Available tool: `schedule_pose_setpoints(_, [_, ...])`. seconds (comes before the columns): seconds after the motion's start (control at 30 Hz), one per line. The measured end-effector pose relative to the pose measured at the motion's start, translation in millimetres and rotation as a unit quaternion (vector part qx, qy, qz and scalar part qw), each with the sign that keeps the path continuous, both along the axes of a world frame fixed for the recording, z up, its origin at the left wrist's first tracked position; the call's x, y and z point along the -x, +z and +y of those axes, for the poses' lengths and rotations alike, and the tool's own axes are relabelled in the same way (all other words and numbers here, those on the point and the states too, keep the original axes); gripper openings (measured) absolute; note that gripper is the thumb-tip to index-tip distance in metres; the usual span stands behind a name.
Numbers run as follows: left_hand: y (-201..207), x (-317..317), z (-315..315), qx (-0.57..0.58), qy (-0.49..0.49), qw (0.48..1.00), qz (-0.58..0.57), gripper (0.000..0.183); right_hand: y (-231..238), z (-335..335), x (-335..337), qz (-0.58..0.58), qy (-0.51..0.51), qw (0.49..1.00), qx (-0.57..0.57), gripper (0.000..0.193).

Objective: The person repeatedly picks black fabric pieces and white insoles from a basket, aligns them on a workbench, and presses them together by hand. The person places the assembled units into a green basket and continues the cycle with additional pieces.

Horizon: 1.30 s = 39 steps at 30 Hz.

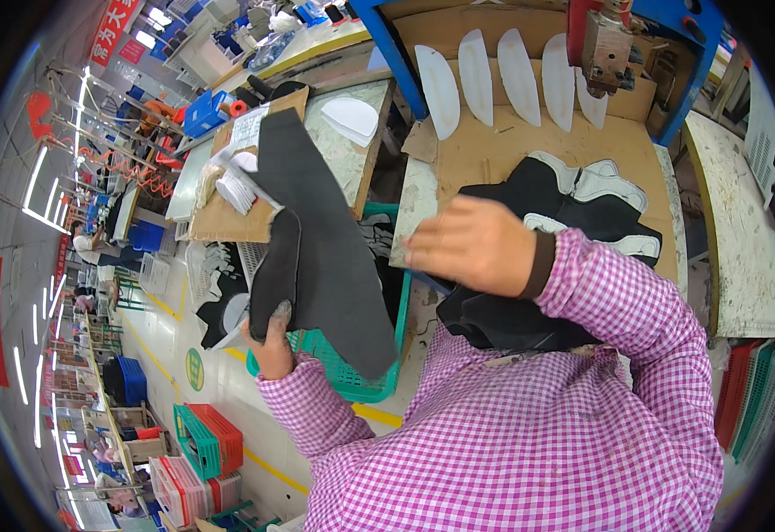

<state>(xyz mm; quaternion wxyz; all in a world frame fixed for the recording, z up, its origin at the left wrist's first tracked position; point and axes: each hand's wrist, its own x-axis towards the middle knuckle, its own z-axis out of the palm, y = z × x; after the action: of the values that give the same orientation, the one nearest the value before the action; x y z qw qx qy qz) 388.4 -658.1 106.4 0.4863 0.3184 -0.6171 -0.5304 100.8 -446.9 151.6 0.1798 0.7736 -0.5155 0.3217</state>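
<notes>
My left hand [274, 341] is closed on the lower edge of black sheet material [325, 257], thumb on top. The material stands up in a long panel with a smaller curved flap along its left side. Over my lap hovers my right hand [476, 244], its fingers pointing left and smeared by motion; whether they grip anything cannot be made out. Black cut pieces with white edging [582, 199] lie on the cardboard-covered machine bed [467, 160], just beyond my right hand. More black pieces [511, 319] hang over the bed's near edge, below my right wrist.
A blue machine frame [401, 62] with a metal head [607, 49] stands ahead. Pale curved templates [516, 75] lean at its back. A green basket [343, 377] is under the held material. On the left table [316, 133] lie white pieces [350, 117]; another table [733, 222] stands right.
</notes>
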Motion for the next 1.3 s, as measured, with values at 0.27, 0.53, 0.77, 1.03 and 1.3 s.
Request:
schedule_pose_setpoints(0.27, [38,29,60,0.002,-0.033,0.999,0.001,0.032,8,-34,-31,-0.091,-0.085,0.991,-0.042,0.108])
schedule_pose_setpoints(0.53, [4,9,64,0.112,-0.174,0.968,0.141,0.045,-21,-50,-57,-0.338,0.076,0.897,-0.274,0.107])
schedule_pose_setpoints(0.77, [37,-16,80,-0.057,0.011,0.996,-0.068,0.042,-34,-61,-86,-0.307,0.106,0.909,-0.262,0.082])
schedule_pose_setpoints(1.03, [22,-72,14,-0.013,0.15,0.98,-0.131,0.037,-30,-28,-34,-0.205,0.004,0.966,-0.156,0.047])
schedule_pose_setpoints(1.3, [-142,-14,-32,0.178,0.208,0.686,-0.674,0.024,3,48,27,-0.221,-0.119,0.957,-0.147,0.037])
